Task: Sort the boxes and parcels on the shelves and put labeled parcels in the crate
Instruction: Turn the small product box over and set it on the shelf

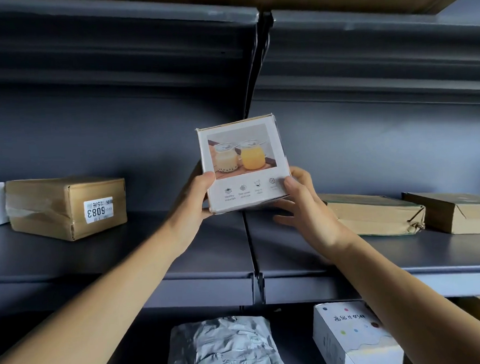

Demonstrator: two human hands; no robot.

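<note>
Hands hold a small white box (243,164) up before the back wall of a dark shelf (125,253), its printed face showing two glass jars of drink. The left hand (192,201) grips the box's lower left edge, thumb on the front and the rest hidden behind. The right hand (307,205) pinches the lower right corner under its thumb, with its fingers (286,218) spread beneath the box. On the shelf to the left sits a taped brown parcel (66,208) with a white label reading 6083. To the right lie a flat cardboard box (372,213) and a darker cardboard box (460,213), just beside each other. On the shelf below lie a silver mailer bag (223,348) and a white carton (352,338)
</note>
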